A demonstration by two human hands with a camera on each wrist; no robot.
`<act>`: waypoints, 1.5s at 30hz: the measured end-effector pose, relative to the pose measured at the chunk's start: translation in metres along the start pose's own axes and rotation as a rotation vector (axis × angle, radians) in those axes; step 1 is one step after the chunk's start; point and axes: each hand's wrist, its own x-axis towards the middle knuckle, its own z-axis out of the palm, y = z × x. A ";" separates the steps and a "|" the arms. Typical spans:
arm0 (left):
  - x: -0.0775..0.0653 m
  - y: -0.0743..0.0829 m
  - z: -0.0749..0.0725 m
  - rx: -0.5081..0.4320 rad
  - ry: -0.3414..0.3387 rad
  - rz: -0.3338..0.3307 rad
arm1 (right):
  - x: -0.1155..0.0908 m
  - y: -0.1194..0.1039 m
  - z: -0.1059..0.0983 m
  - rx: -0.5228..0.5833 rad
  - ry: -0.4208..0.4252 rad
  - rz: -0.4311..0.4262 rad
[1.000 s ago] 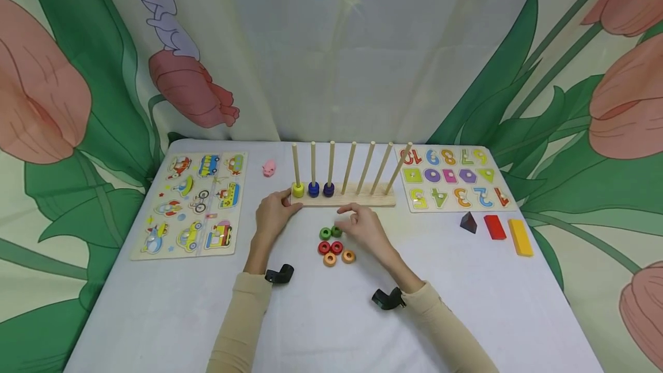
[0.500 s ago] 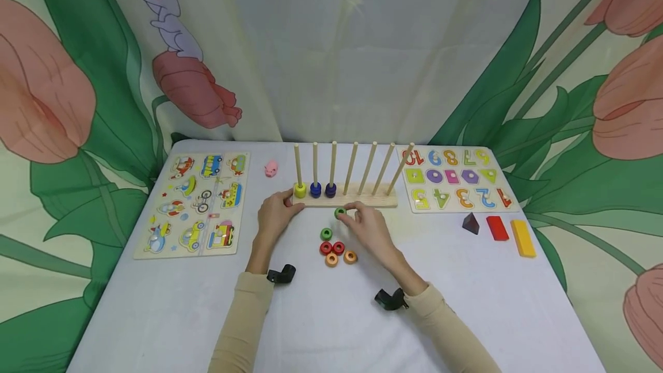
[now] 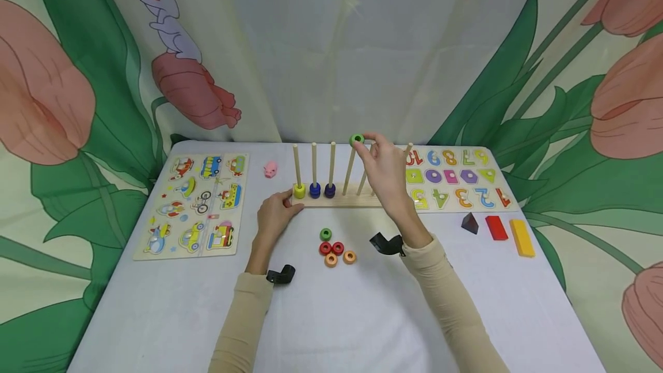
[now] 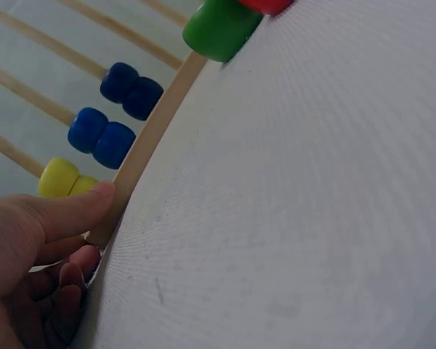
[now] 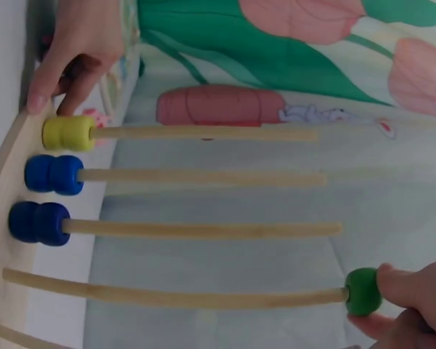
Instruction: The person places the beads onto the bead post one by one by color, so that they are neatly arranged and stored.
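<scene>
My right hand [image 3: 385, 174] pinches a green bead [image 3: 356, 139] between thumb and fingers. In the right wrist view that bead [image 5: 364, 291] is right at the tip of the fourth peg [image 5: 203, 299]. My left hand [image 3: 274, 216] grips the left end of the wooden peg rack [image 3: 336, 202], its thumb [image 4: 94, 200] on the front edge. Yellow beads [image 5: 67, 133] sit at the bottom of the first peg, blue beads [image 5: 54, 174] on the second and dark blue beads [image 5: 39, 223] on the third. My right hand hides part of the rack's right side in the head view.
In front of the rack lie another green bead [image 3: 325, 234], red beads [image 3: 338, 248] and orange beads [image 3: 349, 257]. A vehicle puzzle board [image 3: 191, 206] is at left, a pink pig [image 3: 270, 169] behind. At right are a number puzzle [image 3: 456, 180], dark pyramid [image 3: 469, 223], red block [image 3: 496, 228] and yellow block [image 3: 521, 238].
My right hand has picked up a green bead from the table and raised it up to the fourth peg's top. My left hand stays on the rack's end.
</scene>
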 end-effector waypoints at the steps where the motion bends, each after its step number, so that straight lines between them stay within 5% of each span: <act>1: 0.000 0.000 0.000 0.002 0.000 0.000 | 0.001 0.001 0.001 -0.021 -0.008 0.013; 6: 0.000 -0.001 0.001 0.007 0.009 0.004 | -0.003 0.009 0.010 -0.049 -0.005 0.016; 10: 0.001 -0.001 0.000 0.006 0.012 0.006 | -0.017 0.015 0.015 0.032 0.052 -0.054; 13: 0.001 -0.002 0.000 0.012 0.002 0.006 | -0.035 0.022 0.022 0.112 0.016 -0.072; 16: 0.002 -0.001 -0.001 0.015 0.013 0.009 | -0.055 0.032 0.034 0.178 -0.140 -0.016; 23: 0.002 0.001 -0.003 0.009 0.021 0.014 | -0.092 0.065 0.065 0.202 -0.674 0.167; 28: 0.001 0.002 -0.001 0.001 0.019 0.012 | -0.105 0.078 0.074 0.171 -0.841 0.170; 37: 0.002 0.001 0.001 0.012 0.008 -0.011 | -0.108 0.071 0.076 0.044 -0.755 0.115; 45: 0.001 0.000 0.001 0.011 0.010 -0.015 | -0.059 0.030 0.029 0.079 -0.371 -0.019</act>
